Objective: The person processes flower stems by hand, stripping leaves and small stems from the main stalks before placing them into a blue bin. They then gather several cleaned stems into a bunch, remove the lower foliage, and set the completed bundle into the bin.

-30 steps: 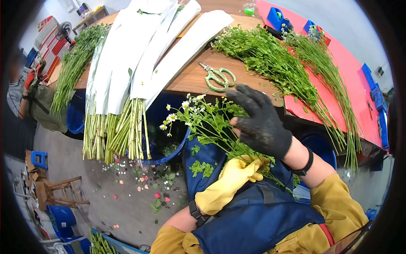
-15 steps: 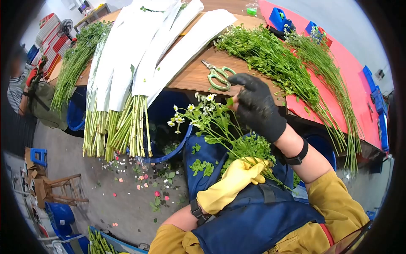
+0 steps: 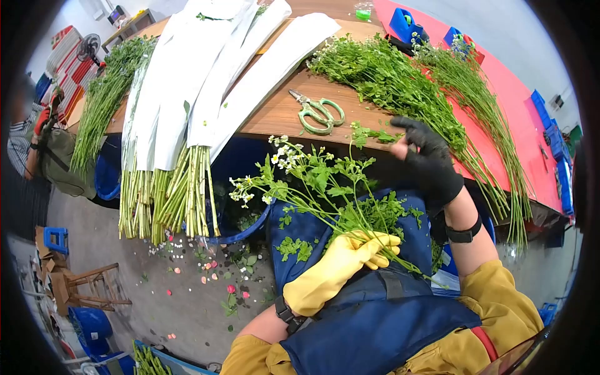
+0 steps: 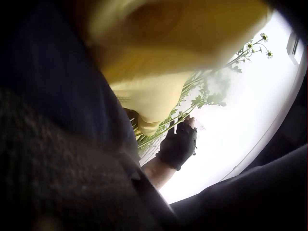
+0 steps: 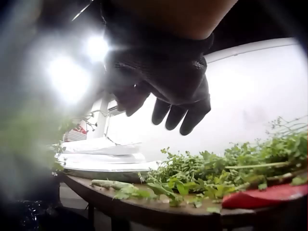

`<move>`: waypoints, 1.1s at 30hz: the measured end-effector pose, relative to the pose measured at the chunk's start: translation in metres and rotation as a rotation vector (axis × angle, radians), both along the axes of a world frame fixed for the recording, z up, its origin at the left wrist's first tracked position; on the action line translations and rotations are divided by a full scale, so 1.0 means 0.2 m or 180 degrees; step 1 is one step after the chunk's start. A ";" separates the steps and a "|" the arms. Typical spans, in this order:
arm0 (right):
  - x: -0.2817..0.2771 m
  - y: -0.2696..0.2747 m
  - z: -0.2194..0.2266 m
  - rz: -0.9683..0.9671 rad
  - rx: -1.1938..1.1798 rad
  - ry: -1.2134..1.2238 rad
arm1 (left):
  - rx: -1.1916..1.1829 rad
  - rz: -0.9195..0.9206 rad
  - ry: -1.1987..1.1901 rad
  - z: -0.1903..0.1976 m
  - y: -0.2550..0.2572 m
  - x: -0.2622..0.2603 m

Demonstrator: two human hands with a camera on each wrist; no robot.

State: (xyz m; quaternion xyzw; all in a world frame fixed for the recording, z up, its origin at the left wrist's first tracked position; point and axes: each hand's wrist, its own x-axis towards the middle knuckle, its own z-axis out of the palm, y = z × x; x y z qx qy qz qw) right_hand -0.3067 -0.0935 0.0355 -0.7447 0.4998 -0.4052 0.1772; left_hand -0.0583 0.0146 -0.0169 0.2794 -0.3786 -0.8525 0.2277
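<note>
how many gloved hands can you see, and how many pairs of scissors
2 gloved hands and 1 pair of scissors. The left hand, in a yellow glove, grips the flower stems over the lap. The right hand, in a black glove, is at the table edge. The green scissors lie on the table.
</note>
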 end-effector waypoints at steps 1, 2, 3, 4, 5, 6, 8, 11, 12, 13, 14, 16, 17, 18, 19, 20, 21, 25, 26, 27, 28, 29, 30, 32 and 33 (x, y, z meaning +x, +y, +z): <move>0.02 0.03 0.00 0.0161 0.0501 -0.0200 | 0.0007 -0.0075 0.0014 0.01 0.00 -0.01; 0.06 0.06 0.00 0.0328 0.1002 -0.0400 | 0.0015 -0.0146 0.0027 0.01 0.00 -0.01; 0.09 0.09 -0.01 0.0500 0.1502 -0.0600 | -0.0048 -0.0223 0.0168 0.00 0.00 -0.01; 0.11 0.10 -0.02 0.0662 0.1729 -0.0743 | -0.0110 -0.0301 0.0308 -0.02 0.00 0.00; 0.13 0.11 -0.03 0.0822 0.1956 -0.0886 | -0.0172 -0.0382 0.0448 -0.02 0.00 0.00; 0.16 0.12 -0.04 0.0758 0.2221 -0.0978 | -0.0109 -0.0413 0.0398 -0.01 0.01 0.00; 0.18 0.10 -0.12 0.1050 0.1946 -0.0915 | -0.0120 -0.0458 0.0348 -0.01 0.00 -0.01; 0.26 0.10 -0.06 0.0959 0.1695 -0.0344 | -0.0196 -0.0443 0.0391 -0.01 0.00 -0.01; 0.27 0.09 -0.08 0.1060 0.1597 -0.0426 | -0.0232 -0.0420 0.0425 -0.01 0.01 -0.01; 0.29 0.10 -0.08 0.1052 0.1885 -0.0689 | -0.0228 -0.0434 0.0366 0.00 0.01 -0.01; 0.31 0.11 -0.09 0.1021 0.2165 -0.0958 | -0.0223 -0.0440 0.0307 0.02 0.00 -0.01; 0.31 0.09 -0.14 0.1422 0.2050 -0.0672 | -0.0208 -0.0459 0.0297 0.05 0.00 -0.01; 0.31 0.08 -0.17 0.1618 0.1987 -0.0529 | -0.0201 -0.0475 0.0347 0.06 0.00 0.00; 0.32 0.09 -0.19 0.1743 0.1918 -0.0461 | -0.0195 -0.0495 0.0398 0.06 0.01 0.00; 0.33 0.08 -0.20 0.1742 0.2214 -0.0510 | -0.0170 -0.0509 0.0489 0.06 0.01 -0.01; 0.34 0.08 -0.21 0.1734 0.2511 -0.0559 | -0.0145 -0.0527 0.0580 0.04 0.01 -0.02; 0.37 0.07 -0.22 0.1720 0.2806 -0.0608 | -0.0120 -0.0547 0.0673 0.02 0.00 -0.02; 0.49 0.13 -0.24 0.2109 0.2810 -0.1403 | -0.0207 -0.0521 0.0840 0.00 0.00 -0.01; 0.56 0.16 -0.14 0.2019 0.2724 -0.1326 | -0.0172 -0.0486 0.0799 0.00 0.00 -0.01; 0.54 0.15 -0.07 0.1933 0.2855 -0.0781 | -0.0137 -0.0507 0.0793 0.00 0.00 -0.01; 0.53 0.12 -0.13 0.2193 0.2568 -0.0862 | -0.0131 -0.0467 0.0748 0.00 0.00 -0.01; 0.53 0.09 -0.19 0.2439 0.2272 -0.0944 | -0.0096 -0.0491 0.0750 0.00 0.01 -0.01; 0.53 0.10 -0.24 0.2234 0.2161 -0.0715 | -0.0085 -0.0476 0.0733 0.00 0.01 -0.01; 0.52 0.12 -0.28 0.1921 0.1969 -0.0474 | -0.0055 -0.0449 0.0730 -0.01 0.00 -0.02; 0.52 0.12 -0.29 0.1819 0.1890 -0.0458 | -0.0050 -0.0446 0.0714 -0.01 0.01 -0.02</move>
